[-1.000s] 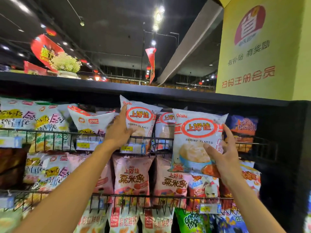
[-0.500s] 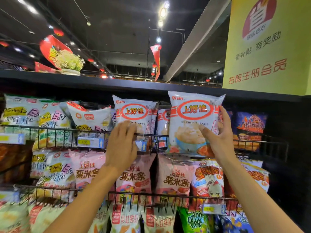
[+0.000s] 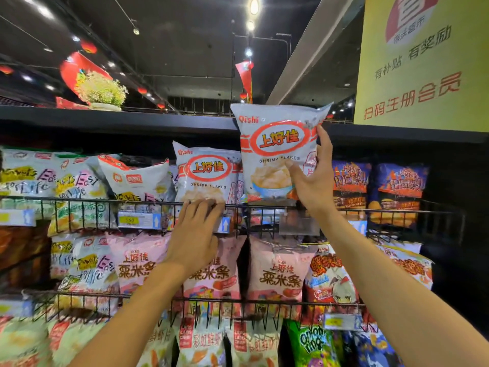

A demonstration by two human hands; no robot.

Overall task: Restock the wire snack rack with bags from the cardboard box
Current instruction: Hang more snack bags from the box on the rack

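A white Oishi shrimp flakes bag (image 3: 277, 144) is held upright by my right hand (image 3: 312, 181), thumb on its front and fingers along its right edge. The bag's bottom is just above the top rail of the black wire snack rack (image 3: 79, 201). To its left a matching shrimp flakes bag (image 3: 209, 170) stands in the top tier. My left hand (image 3: 195, 239) lies flat against the rack's front, fingertips over the rail touching that bag's lower edge, gripping nothing. The cardboard box is out of view.
Pink bags (image 3: 277, 268) fill the middle tier and blue bags (image 3: 397, 186) stand at the top right. A black shelf board (image 3: 132, 117) runs just above the top tier, with a potted plant (image 3: 102, 91) on it. A yellow sign (image 3: 423, 62) hangs at upper right.
My right hand has lifted the shrimp flakes bag up and closer to the top tier. My left hand let go of the shelved bag and slid down onto the rail.
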